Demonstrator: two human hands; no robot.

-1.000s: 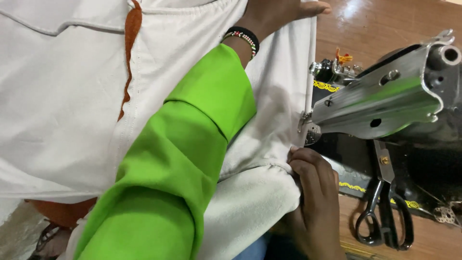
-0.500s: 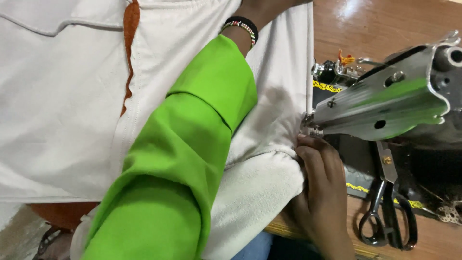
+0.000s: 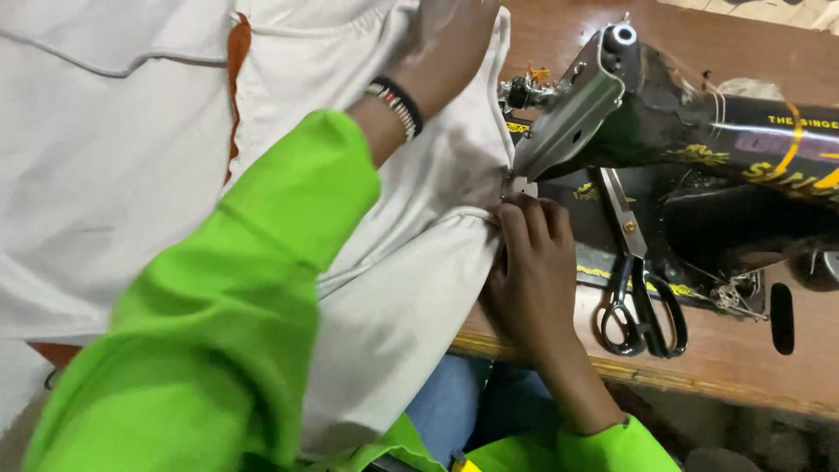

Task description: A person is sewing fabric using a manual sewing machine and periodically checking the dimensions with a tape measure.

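Cloth (image 3: 411,288) is being fed under the needle: right hand (image 3: 533,271) fingers together pinning it at the foot, left hand (image 3: 446,44) flat at 12 o'clock; next likely calls for steady guiding.

A brown wooden table (image 3: 725,350) carries everything here. A black sewing machine (image 3: 699,166) stands on it, its base flat on the wood. Black-handled scissors (image 3: 642,280) lie on that base, blades pointing away from the person. White cloth (image 3: 402,262) spreads over the table's left part and hangs over its near edge. The table's front edge has a lighter, worn strip.
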